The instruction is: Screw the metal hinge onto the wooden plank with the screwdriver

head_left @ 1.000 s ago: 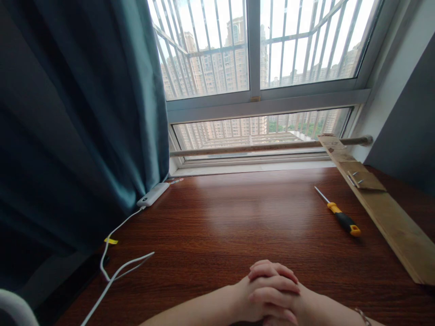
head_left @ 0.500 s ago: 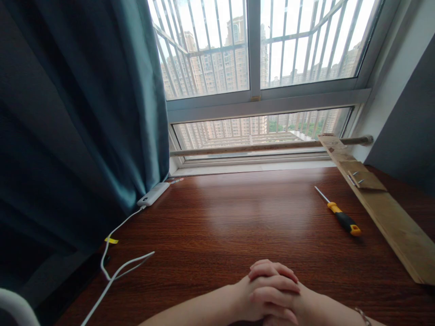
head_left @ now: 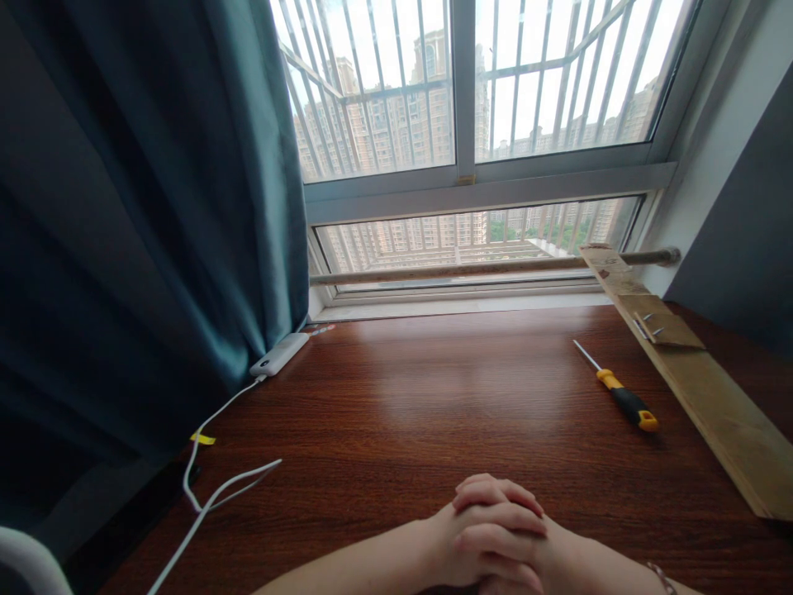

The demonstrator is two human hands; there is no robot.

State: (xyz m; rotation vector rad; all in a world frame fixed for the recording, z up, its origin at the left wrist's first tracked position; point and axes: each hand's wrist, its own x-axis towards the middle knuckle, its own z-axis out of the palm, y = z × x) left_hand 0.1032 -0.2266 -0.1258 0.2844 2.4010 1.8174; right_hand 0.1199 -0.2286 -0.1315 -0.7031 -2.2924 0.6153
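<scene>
At the near edge of the view my left hand (head_left: 451, 547) and my right hand (head_left: 551, 549) are clasped, with their fingers interlaced and folded over each other. No object shows between them; the palms are hidden. Both forearms rest on or just over the dark wood tabletop (head_left: 396, 413). To the right, apart from my hands, lies a screwdriver (head_left: 623, 398) with a yellow and black handle, its metal tip pointing away and to the left.
A long flattened cardboard strip (head_left: 712, 397) runs along the right, with a small cardboard piece (head_left: 672, 328) holding several screw-like metal bits. On the left are a white power bank (head_left: 282, 355), a white cable (head_left: 211, 500), a yellow tag (head_left: 203, 440) and a blue curtain (head_left: 248, 207). A barred window stands behind.
</scene>
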